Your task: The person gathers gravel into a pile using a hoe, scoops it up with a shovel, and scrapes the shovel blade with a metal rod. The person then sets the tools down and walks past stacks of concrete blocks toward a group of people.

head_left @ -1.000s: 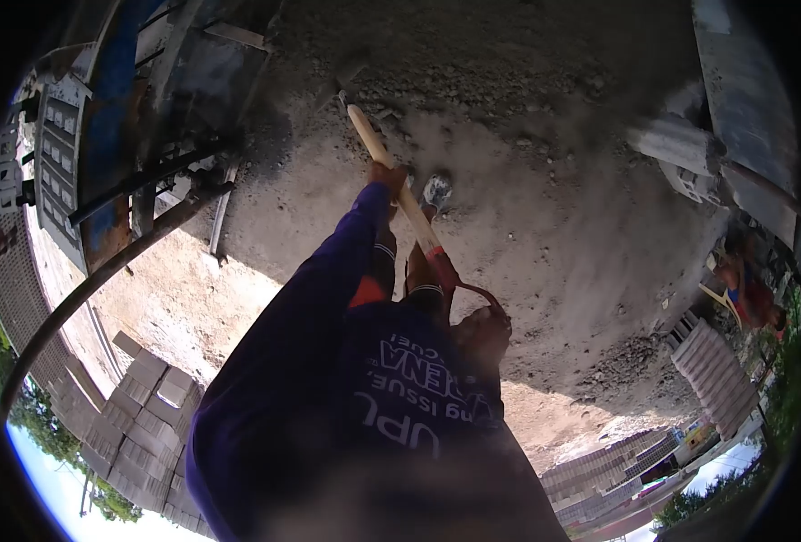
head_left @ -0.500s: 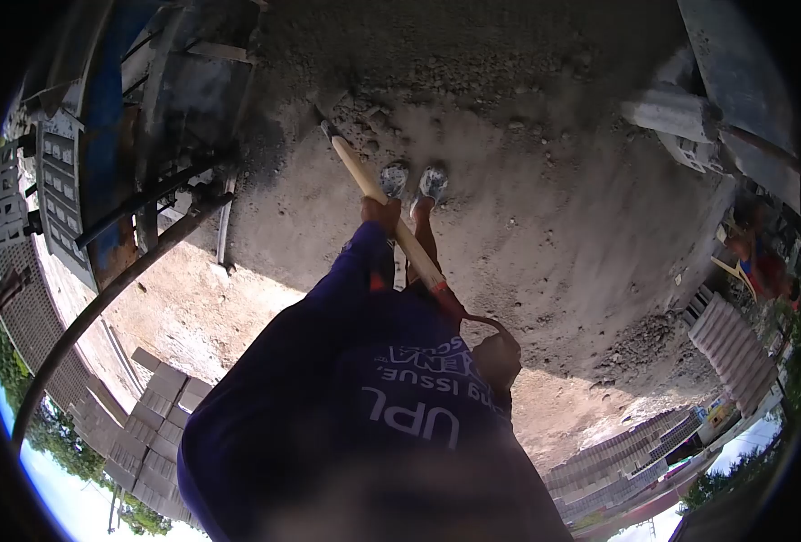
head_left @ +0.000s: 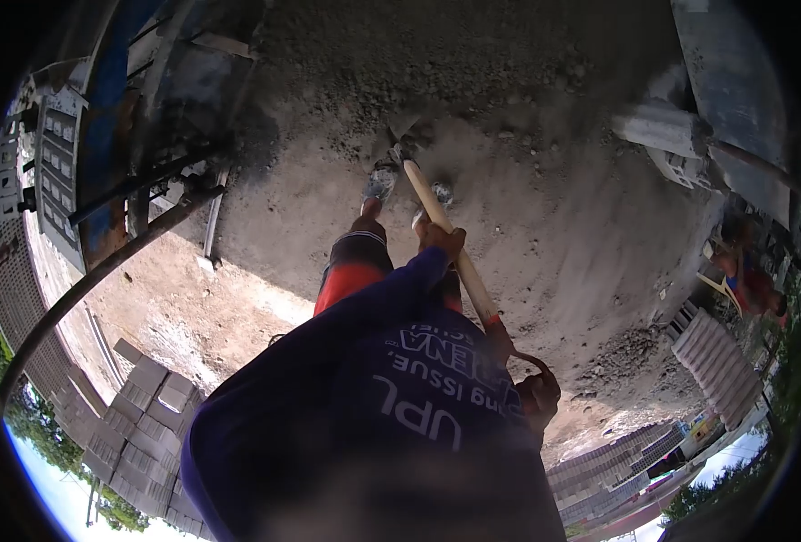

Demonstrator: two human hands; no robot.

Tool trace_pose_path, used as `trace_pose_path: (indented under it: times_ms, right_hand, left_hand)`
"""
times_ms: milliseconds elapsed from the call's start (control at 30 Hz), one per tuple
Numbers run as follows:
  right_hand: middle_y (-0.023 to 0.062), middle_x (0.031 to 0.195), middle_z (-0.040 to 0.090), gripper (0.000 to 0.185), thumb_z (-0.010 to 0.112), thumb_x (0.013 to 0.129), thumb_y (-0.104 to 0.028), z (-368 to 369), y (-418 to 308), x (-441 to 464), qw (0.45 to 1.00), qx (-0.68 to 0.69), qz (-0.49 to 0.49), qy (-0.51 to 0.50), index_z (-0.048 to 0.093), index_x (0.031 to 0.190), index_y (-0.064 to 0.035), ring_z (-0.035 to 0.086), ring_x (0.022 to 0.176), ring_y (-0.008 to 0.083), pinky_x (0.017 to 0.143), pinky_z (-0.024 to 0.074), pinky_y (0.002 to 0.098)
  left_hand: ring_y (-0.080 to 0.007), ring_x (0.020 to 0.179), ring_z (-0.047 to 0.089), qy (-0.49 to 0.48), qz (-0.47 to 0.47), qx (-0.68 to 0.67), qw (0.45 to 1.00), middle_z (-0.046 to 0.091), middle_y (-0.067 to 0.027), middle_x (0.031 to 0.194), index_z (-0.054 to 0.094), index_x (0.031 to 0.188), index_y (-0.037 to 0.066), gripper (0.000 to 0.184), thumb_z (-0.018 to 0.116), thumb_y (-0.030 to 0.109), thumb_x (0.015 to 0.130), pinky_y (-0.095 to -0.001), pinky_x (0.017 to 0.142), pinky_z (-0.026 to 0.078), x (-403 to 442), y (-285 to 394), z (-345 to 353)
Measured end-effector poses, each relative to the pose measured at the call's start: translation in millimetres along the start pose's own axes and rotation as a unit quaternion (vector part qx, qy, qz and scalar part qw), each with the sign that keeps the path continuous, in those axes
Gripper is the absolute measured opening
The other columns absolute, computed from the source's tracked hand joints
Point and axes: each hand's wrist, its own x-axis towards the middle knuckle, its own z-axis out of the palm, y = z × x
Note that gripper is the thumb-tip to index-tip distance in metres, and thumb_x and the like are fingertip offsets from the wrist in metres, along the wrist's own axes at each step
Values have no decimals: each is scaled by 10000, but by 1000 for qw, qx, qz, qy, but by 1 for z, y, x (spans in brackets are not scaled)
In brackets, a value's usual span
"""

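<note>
A shovel with a pale wooden shaft (head_left: 475,282) slants across the front of my body. Its metal blade (head_left: 400,134) is dark and partly lost against the loose gravel by my feet. My left hand (head_left: 442,239) is closed round the middle of the shaft. At the upper end, beside the dark reddish grip, my right hand (head_left: 538,397) is closed on the handle; its fingers are partly hidden. My left shoe (head_left: 381,181) stands just left of the blade.
Gravelly ground (head_left: 527,99) spreads ahead. Metal frames and a curved pipe (head_left: 111,291) stand at left, above stacked blocks (head_left: 143,415). At right are a person (head_left: 751,280), a grey sheet (head_left: 735,90) and a ridged stack (head_left: 716,361).
The shovel has swung right, its blade moving from left of my feet to near them. Both hands have moved right with it. My left leg has stepped to the left.
</note>
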Motion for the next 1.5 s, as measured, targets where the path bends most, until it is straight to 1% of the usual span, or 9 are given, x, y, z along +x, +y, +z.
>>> trace_pose_path:
  times_ms: [267,467,667,767,833,933,1133,1200,1500]
  right_hand:
    - [11,510,460,148,600,748,-133,-5,12,91,990,42,133,-12,542,786,-2,459,422,92,413,409,245]
    - [10,550,494,158,613,764,-165,-126,-50,117,992,0,121,-19,555,778,-18,466,449,80,439,398,228]
    - [10,590,528,173,627,780,-197,-212,-85,132,993,-69,73,-56,568,771,-35,472,476,69,465,387,210]
    - [9,610,545,181,634,788,-213,-192,-53,151,986,-144,69,-57,574,767,-44,475,490,63,477,382,202]
    - [9,623,557,187,639,794,-224,-163,-26,168,978,-188,71,-58,578,765,-49,477,499,59,486,378,196]
    - [9,625,561,152,630,790,-182,-120,-24,186,971,-195,100,-94,590,800,-36,475,502,55,478,357,194]
    - [32,456,487,197,558,806,-166,-140,-102,139,976,-214,20,-46,536,692,-6,406,307,106,326,331,231]
    - [27,452,471,344,581,779,-221,-177,-133,116,977,-201,23,-71,575,890,104,471,343,121,338,396,235]
    - [56,471,487,197,599,778,-189,-183,-85,161,988,-131,-12,-86,541,752,-2,465,357,138,359,393,275]
  left_hand:
    - [-374,625,633,47,-34,-24,998,603,-259,834,388,1033,-101,504,604,245,738,-421,489,550,71,50,-7]
    - [-361,695,651,5,-47,14,999,600,-295,848,425,980,-134,528,632,268,707,-413,469,547,25,-5,126]
    - [-348,795,635,123,-14,-1,992,585,-281,913,426,1038,-152,653,662,325,660,-389,684,529,14,-84,196]
    - [-358,796,635,134,-40,58,988,603,-275,889,442,1057,-157,644,653,311,667,-382,696,527,-45,-14,131]
    - [-316,714,646,179,-15,-82,980,617,-238,781,566,895,-132,520,643,339,690,-385,643,532,63,-103,100]
    - [-312,671,641,156,-83,-76,981,621,-216,767,537,906,-114,461,580,303,715,-401,540,512,67,-58,54]
    - [-300,745,652,95,-34,-147,984,633,-209,837,536,1018,-99,503,633,279,701,-377,639,529,22,-72,178]
    - [-315,747,644,70,-17,-207,976,623,-196,837,501,1065,-77,500,636,253,714,-394,630,536,-14,-74,231]
    - [-335,738,638,72,-7,-126,989,589,-255,909,363,1092,-104,582,658,236,723,-407,620,533,38,-8,182]
